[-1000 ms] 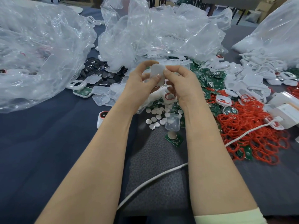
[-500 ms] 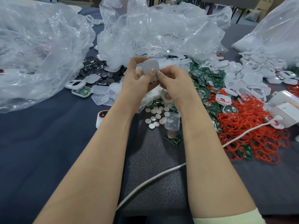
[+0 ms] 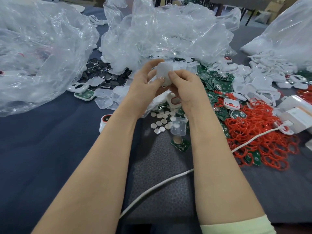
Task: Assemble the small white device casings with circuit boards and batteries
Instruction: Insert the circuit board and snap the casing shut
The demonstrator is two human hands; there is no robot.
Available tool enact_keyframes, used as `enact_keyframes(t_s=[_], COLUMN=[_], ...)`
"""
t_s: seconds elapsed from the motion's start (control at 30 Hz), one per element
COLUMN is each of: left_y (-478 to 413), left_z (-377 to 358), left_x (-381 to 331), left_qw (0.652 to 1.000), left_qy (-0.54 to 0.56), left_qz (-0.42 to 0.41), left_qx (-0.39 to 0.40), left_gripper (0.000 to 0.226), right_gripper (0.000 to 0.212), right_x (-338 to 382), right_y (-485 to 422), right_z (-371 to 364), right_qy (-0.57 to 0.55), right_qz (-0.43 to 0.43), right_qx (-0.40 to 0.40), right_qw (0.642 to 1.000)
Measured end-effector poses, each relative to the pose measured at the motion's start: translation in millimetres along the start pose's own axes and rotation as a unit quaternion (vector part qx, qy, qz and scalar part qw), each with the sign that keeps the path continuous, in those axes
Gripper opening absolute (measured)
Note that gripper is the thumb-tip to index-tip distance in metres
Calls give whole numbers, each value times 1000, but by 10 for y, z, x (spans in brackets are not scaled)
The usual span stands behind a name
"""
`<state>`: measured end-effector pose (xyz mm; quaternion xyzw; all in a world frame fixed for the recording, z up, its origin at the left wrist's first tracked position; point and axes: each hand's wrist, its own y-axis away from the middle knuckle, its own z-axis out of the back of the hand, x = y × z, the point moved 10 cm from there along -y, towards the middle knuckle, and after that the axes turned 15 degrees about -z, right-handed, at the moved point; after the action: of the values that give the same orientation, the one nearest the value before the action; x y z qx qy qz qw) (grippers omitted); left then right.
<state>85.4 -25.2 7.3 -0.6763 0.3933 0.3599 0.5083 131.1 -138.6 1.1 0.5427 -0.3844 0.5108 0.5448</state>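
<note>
White casing (image 3: 164, 71) being pinched between left hand (image 3: 145, 86) and right hand (image 3: 187, 86); turned since second ago, thumbs now pressing its face; halves probably being snapped closed.

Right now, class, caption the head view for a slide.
Left hand and right hand pinch a white casing above circuit boards and red rings.

held casing (image 3: 164, 71): small white rounded-square shell, smooth face to camera, pinched between left hand (image 3: 143, 85) and right hand (image 3: 185, 86), centre frame
loose casings (image 3: 263, 78): white heap, centre right to upper right
circuit boards (image 3: 219, 83): green heap, right of hands
single board (image 3: 183, 146): green, flat, coin battery (image 3: 177, 140) on it, below centre
</note>
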Motion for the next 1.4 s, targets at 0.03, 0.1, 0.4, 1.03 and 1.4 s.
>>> enact_keyframes(t_s=[0.03, 0.1, 0.4, 1.03, 1.4], left_y=[3, -2, 5, -23, -79], left_z=[-1, 27, 12, 150, 222], left_x=[-4, -18, -11, -94, -175], left_qw=[1000, 1000, 998, 955, 953], left_qy=[-5, -31, -60, -295, -290], left_qz=[0, -2, 18, -20, -84], left_qx=[4, -3, 6, -18, -37], left_gripper=[34, 38, 44, 28, 6], right_gripper=[13, 13, 9, 32, 14], right_x=[-28, -69, -39, 182, 202], right_y=[-8, -24, -7, 114, 138], right_z=[-6, -18, 8, -11, -68], right_qy=[-9, -19, -72, 30, 70], right_qz=[-14, -34, -20, 87, 90], right_qx=[3, 7, 21, -36, 4], right_qw=[1000, 999, 997, 995, 993])
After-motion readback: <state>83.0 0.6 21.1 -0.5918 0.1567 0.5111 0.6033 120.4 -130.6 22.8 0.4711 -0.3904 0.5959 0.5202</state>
